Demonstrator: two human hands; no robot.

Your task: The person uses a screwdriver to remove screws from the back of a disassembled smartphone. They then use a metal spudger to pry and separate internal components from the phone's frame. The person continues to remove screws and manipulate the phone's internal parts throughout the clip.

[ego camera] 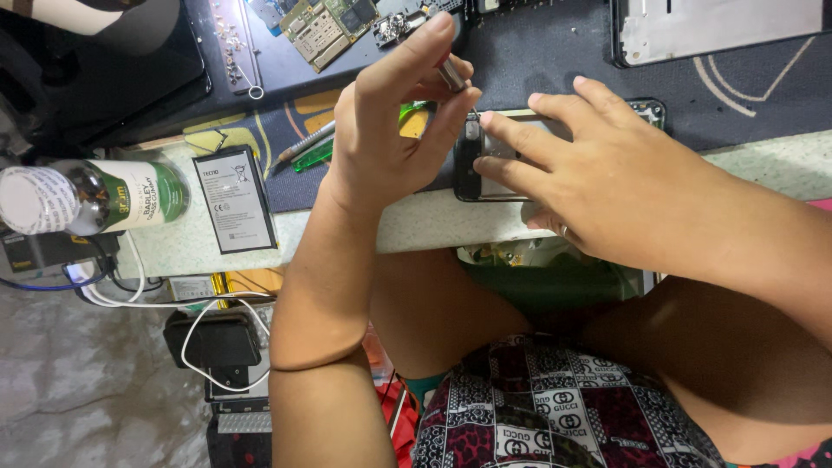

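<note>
My left hand [394, 121] is shut on a small silver-tipped screwdriver [451, 76], its tip pointing down at the top corner of an opened phone [472, 169] lying near the bench's front edge. My right hand [598, 169] rests flat on that phone, fingers spread, with two fingertips pressing beside the screwdriver tip. Most of the phone is hidden under my right hand.
A flat phone battery [235, 200] lies at the left beside a green-labelled bottle with a white cap [87, 198]. A circuit board [328, 28] and loose screws [227, 39] sit at the back. A silver phone frame [719, 28] lies far right. Green tweezers [314, 154], cables below.
</note>
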